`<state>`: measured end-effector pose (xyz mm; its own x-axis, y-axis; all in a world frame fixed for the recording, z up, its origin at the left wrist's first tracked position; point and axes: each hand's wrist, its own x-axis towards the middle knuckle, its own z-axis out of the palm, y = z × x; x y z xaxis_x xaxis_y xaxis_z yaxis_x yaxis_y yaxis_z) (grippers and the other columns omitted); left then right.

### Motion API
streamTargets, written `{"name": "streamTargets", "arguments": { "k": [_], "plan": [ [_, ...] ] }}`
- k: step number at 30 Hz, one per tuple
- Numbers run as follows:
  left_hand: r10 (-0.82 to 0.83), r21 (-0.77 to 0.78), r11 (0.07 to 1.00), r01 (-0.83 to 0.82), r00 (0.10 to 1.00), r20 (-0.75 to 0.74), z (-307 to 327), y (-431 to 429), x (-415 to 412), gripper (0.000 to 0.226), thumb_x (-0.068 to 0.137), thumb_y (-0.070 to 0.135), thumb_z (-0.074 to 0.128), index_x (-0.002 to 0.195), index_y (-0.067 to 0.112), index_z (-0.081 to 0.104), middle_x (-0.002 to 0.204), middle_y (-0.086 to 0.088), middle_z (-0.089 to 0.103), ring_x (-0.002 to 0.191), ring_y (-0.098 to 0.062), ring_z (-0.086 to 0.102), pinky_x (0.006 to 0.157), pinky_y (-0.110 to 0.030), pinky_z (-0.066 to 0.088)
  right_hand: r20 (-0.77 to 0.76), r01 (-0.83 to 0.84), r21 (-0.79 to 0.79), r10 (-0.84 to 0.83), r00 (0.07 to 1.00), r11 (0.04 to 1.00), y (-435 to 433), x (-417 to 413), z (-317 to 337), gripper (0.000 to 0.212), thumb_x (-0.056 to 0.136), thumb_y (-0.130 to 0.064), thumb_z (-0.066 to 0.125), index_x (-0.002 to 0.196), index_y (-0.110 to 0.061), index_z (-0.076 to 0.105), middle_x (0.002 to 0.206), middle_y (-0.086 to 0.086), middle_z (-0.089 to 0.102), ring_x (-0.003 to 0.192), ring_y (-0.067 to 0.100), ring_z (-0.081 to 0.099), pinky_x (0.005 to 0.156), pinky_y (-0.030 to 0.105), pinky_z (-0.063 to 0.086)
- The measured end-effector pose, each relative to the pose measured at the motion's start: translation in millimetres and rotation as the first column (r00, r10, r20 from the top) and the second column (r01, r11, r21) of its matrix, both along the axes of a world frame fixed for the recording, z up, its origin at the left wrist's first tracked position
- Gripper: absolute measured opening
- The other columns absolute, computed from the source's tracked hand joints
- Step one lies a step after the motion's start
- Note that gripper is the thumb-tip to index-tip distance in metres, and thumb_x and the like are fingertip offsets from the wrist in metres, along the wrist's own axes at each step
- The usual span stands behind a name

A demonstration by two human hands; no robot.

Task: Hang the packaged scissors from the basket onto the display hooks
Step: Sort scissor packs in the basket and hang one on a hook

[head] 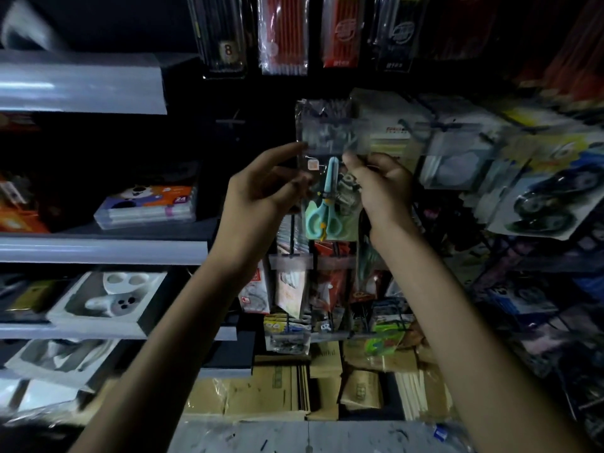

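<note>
Dim shop shelving fills the background, and both hands are raised before it. The left hand (261, 194) pinches the left edge of the packaged scissors (322, 207) between thumb and fingers. The right hand (380, 188) grips the packet's right side, fingers curled near the clear top flap. The packet is held upright in front of a rack of hanging packets (392, 138). Pen packs (282, 34) hang above, a toy car pack (542, 197) hangs to the right, and a boxed set (147, 204) lies on a shelf (98, 251) to the left.

Scissors pack (322, 204) between left hand (261, 197) and right hand (379, 188)
</note>
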<state>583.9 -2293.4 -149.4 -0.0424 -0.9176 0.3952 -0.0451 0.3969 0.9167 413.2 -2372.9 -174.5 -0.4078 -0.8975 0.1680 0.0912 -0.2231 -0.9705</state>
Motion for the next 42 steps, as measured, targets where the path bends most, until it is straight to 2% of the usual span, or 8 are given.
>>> {"name": "streamTargets", "arguments": {
  "k": [6, 11, 16, 21, 24, 28, 37, 42],
  "plan": [
    [0.114, 0.018, 0.993, -0.115, 0.992, 0.053, -46.5, -17.3, 3.3, 0.031, 0.102, 0.010, 0.065, 0.132, 0.019, 0.068, 0.103, -0.006, 0.074, 0.100, -0.018, 0.072, 0.087, -0.036, 0.060, 0.018, -0.048, 0.055, 0.047, 0.999, 0.997, -1.6, -5.2, -2.1, 0.022, 0.083, -0.031, 0.084, 0.093, -0.014, 0.076, 0.090, 0.000, 0.078, 0.087, 0.014, 0.073, 0.077, 0.030, 0.056],
    [0.161, 0.149, 0.972, -0.181, 0.977, 0.139, -76.7, -30.8, -3.6, 0.059, 0.086, 0.054, 0.077, 0.139, 0.033, 0.060, 0.123, 0.006, 0.070, 0.114, -0.013, 0.069, 0.093, -0.036, 0.060, 0.040, -0.078, 0.093, 0.074, 0.996, 0.993, -1.0, -6.4, 0.6, 0.026, 0.083, -0.032, 0.084, 0.097, -0.011, 0.078, 0.097, 0.005, 0.079, 0.099, 0.025, 0.074, 0.094, 0.045, 0.056],
    [0.078, 0.226, 0.971, -0.080, 0.997, 0.019, -82.2, -28.0, -15.2, 0.020, 0.093, 0.020, 0.078, 0.109, 0.029, 0.071, 0.102, -0.001, 0.079, 0.094, -0.017, 0.077, 0.071, -0.023, 0.058, 0.026, -0.100, 0.127, 0.097, 0.995, 0.987, 4.7, -5.8, 0.2, 0.029, 0.081, -0.041, 0.084, 0.095, -0.016, 0.079, 0.098, 0.008, 0.079, 0.101, 0.031, 0.072, 0.094, 0.047, 0.056],
    [0.100, 0.289, 0.954, -0.074, 0.992, -0.074, -79.0, -28.5, -16.1, 0.019, 0.091, 0.010, 0.079, 0.110, 0.012, 0.074, 0.097, -0.004, 0.080, 0.087, -0.022, 0.078, 0.064, -0.027, 0.060, -0.149, -0.129, 0.147, 0.151, 0.977, 0.981, 15.6, -11.3, -3.2, 0.028, 0.087, -0.035, 0.080, 0.102, -0.012, 0.074, 0.083, 0.000, 0.074, 0.074, 0.007, 0.068, 0.062, 0.017, 0.050],
    [0.103, 0.314, 0.947, -0.062, 0.988, -0.114, -78.0, -27.4, -15.9, 0.021, 0.090, 0.011, 0.080, 0.109, 0.016, 0.073, 0.097, -0.003, 0.081, 0.088, -0.020, 0.078, 0.065, -0.026, 0.059, -0.264, -0.139, 0.186, 0.185, 0.947, 0.973, 28.6, -17.0, -22.0, 0.035, 0.087, -0.023, 0.081, 0.116, -0.007, 0.070, 0.090, 0.006, 0.075, 0.079, 0.016, 0.071, 0.062, 0.016, 0.052],
    [0.135, 0.334, 0.940, -0.068, 0.974, -0.180, -80.4, -26.5, -16.9, 0.029, 0.087, 0.006, 0.081, 0.112, 0.010, 0.067, 0.101, -0.011, 0.078, 0.090, -0.023, 0.078, 0.066, -0.027, 0.061, -0.309, -0.150, 0.194, 0.206, 0.928, 0.969, 51.1, -24.8, -46.6, 0.027, 0.090, -0.013, 0.076, 0.116, -0.013, 0.070, 0.089, -0.006, 0.071, 0.075, 0.000, 0.067, 0.060, 0.007, 0.049],
    [0.170, 0.264, 0.959, -0.103, 0.954, -0.245, -98.1, -23.8, -25.9, 0.024, 0.091, 0.004, 0.076, 0.110, 0.018, 0.072, 0.105, -0.005, 0.079, 0.103, -0.027, 0.076, 0.092, -0.051, 0.062, -0.287, 0.074, 0.033, -0.061, 0.956, 0.997, 65.0, -10.7, -76.5, 0.025, 0.090, -0.026, 0.076, 0.108, -0.040, 0.067, 0.098, -0.011, 0.077, 0.087, 0.007, 0.073, 0.070, 0.033, 0.059],
    [0.184, 0.260, 0.959, -0.113, 0.945, -0.269, -100.6, -14.6, -32.3, 0.036, 0.096, 0.007, 0.072, 0.120, 0.034, 0.072, 0.117, -0.001, 0.076, 0.114, -0.014, 0.071, 0.089, -0.023, 0.060, -0.242, 0.139, -0.011, -0.137, 0.961, 0.990, 54.8, -2.6, -78.8, 0.017, 0.090, -0.020, 0.076, 0.100, -0.033, 0.072, 0.092, -0.013, 0.076, 0.086, 0.001, 0.072, 0.073, 0.026, 0.057]
  ]
}}
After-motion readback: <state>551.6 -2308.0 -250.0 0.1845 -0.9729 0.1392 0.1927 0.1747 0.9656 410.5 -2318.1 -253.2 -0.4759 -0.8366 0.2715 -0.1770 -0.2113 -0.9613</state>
